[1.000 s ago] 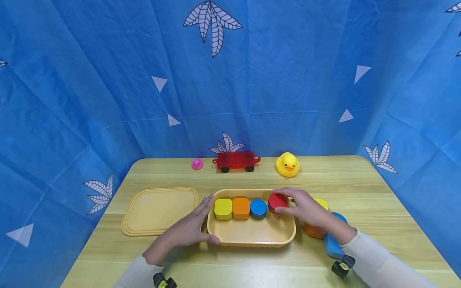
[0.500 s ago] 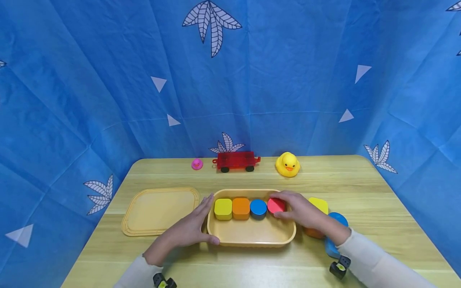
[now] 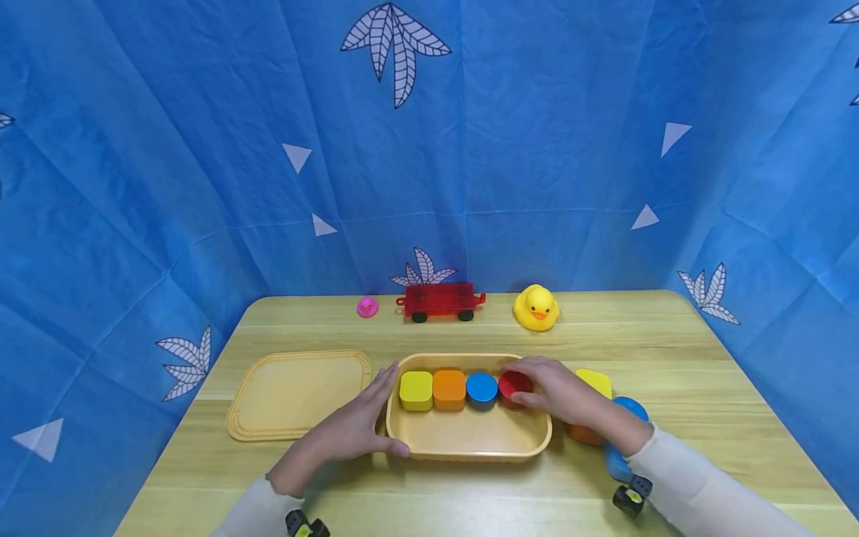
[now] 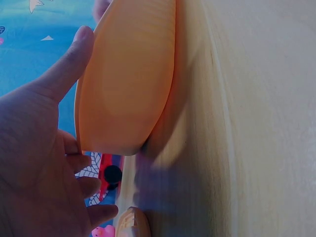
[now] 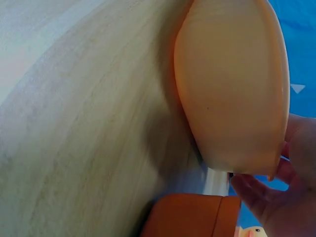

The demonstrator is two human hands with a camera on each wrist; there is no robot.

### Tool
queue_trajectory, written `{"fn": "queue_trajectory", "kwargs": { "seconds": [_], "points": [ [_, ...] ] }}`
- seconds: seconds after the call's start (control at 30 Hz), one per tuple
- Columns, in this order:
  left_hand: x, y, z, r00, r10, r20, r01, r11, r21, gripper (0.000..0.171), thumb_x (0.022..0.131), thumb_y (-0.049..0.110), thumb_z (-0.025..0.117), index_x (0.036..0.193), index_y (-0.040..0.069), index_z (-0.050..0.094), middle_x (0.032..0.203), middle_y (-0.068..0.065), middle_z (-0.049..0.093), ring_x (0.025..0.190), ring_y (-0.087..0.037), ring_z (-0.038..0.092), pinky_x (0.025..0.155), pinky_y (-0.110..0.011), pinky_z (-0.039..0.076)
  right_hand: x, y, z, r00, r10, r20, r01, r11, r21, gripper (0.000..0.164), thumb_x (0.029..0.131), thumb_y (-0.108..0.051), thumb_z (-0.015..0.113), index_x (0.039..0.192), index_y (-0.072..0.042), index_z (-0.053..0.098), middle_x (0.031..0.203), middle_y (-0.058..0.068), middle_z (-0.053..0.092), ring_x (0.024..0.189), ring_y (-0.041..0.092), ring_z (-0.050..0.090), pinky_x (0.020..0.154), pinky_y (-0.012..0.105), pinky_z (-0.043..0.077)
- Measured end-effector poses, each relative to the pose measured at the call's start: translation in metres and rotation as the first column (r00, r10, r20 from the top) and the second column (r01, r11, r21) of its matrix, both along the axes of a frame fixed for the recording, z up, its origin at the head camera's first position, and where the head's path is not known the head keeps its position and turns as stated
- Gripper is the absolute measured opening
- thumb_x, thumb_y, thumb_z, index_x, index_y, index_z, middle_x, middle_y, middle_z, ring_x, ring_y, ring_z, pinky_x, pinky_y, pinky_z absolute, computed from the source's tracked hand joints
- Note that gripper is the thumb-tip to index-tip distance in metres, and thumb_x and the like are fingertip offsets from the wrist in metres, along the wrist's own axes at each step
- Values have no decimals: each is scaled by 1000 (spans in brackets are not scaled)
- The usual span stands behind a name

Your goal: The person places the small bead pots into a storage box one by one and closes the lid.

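Observation:
A tan plastic box [image 3: 470, 440] without a lid sits mid-table, with a row of small pieces along its far side. From left to right come a yellow rounded-square block [image 3: 416, 391], an orange one [image 3: 449, 390], a blue round block [image 3: 482, 391] and a red round block [image 3: 514, 388]. My right hand [image 3: 560, 391] reaches over the right rim and pinches the red block between thumb and fingers. My left hand [image 3: 352, 425] rests against the box's left end, fingers spread and fairly straight, thumb by the near corner. In the left wrist view, the thumb lies along the box rim.
A flat tan lid [image 3: 298, 395] lies left of the box. Partly under my right forearm stand larger yellow [image 3: 594, 382], orange [image 5: 190, 217] and blue [image 3: 631, 406] pieces. A pink duck [image 3: 367, 306], a red toy wagon [image 3: 440, 300] and a yellow duck [image 3: 536, 307] line the back edge.
My right hand has shifted slightly left and lower with the red round block, which now stands level in the row beside the blue one. My left hand has stayed in place.

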State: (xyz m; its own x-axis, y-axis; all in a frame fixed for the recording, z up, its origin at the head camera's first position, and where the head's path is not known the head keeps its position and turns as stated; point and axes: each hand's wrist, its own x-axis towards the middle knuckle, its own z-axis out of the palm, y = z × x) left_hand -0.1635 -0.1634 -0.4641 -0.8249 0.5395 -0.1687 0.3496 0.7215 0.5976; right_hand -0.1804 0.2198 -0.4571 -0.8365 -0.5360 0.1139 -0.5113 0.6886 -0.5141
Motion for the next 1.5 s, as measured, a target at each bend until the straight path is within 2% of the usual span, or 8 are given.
{"fn": "queue_trajectory", "kwargs": {
  "seconds": [0.4, 0.8, 1.07, 1.17, 1.27, 1.33, 1.43, 1.5],
  "points": [
    [0, 0, -1, 1000, 8, 8, -8, 1000, 1, 133, 74, 67, 81, 167, 25, -4, 174, 1, -2, 160, -27, 4, 123, -56, 27, 7, 27, 15, 992, -88, 92, 99, 988, -119, 53, 96, -22, 76, 144, -7, 60, 145, 15, 61, 130, 40, 58, 104, 57, 51],
    [-1, -1, -2, 1000, -1, -5, 1, 1000, 6, 132, 75, 68, 81, 167, 23, -2, 175, -1, -1, 160, -29, 4, 123, -56, 28, 20, 74, 19, 978, -181, 109, 187, 981, -53, 61, 96, -36, 75, 147, -8, 57, 148, 20, 56, 134, 49, 52, 104, 69, 45],
    [-1, 0, -2, 1000, -3, -7, 3, 1000, 4, 133, 74, 68, 81, 167, 23, -3, 174, 1, -2, 160, -28, 5, 123, -55, 28, 32, 105, 15, 957, -204, 204, 220, 973, -61, 73, 93, -42, 76, 152, -6, 50, 152, 26, 49, 137, 54, 44, 103, 74, 40],
    [-1, 0, -2, 1000, -6, -13, 6, 1000, 3, 134, 74, 69, 80, 167, 22, -2, 175, 0, -1, 160, -28, 5, 123, -55, 28, 36, 117, 13, 951, -201, 234, 229, 969, -98, 73, 95, -37, 75, 153, -2, 46, 153, 27, 47, 138, 55, 41, 105, 75, 38],
    [-1, 0, -2, 1000, -12, -21, 12, 1000, 3, 133, 74, 69, 80, 168, 20, -2, 175, -3, 0, 160, -30, 5, 122, -56, 28, 40, 128, 8, 948, -197, 249, 232, 965, -122, 71, 97, -31, 73, 154, 0, 44, 155, 26, 46, 139, 51, 40, 108, 66, 43],
    [-1, 0, -2, 1000, -13, -21, 13, 1000, 7, 133, 75, 68, 80, 167, 20, -2, 175, -4, 0, 159, -30, 5, 122, -57, 28, 43, 136, 5, 944, -186, 271, 230, 963, -138, 70, 99, -28, 72, 155, 2, 41, 156, 26, 44, 139, 50, 39, 107, 47, 51],
    [-1, -1, -1, 1000, -12, -18, 12, 1000, 18, 132, 75, 66, 81, 167, 19, -1, 175, -4, 0, 159, -32, 5, 123, -58, 27, 48, 143, 0, 915, -175, 363, 250, 953, -171, 72, 100, -26, 70, 157, 3, 36, 159, 27, 40, 140, 52, 37, 98, 21, 53],
    [-1, -1, -1, 1000, -10, -17, 10, 1000, 19, 132, 75, 66, 82, 167, 20, -1, 175, -4, 0, 159, -32, 5, 123, -58, 26, 50, 146, -2, 884, -162, 438, 269, 943, -194, 74, 101, -27, 68, 158, 4, 32, 159, 31, 36, 142, 56, 34, 93, 13, 50]
  ]
}}
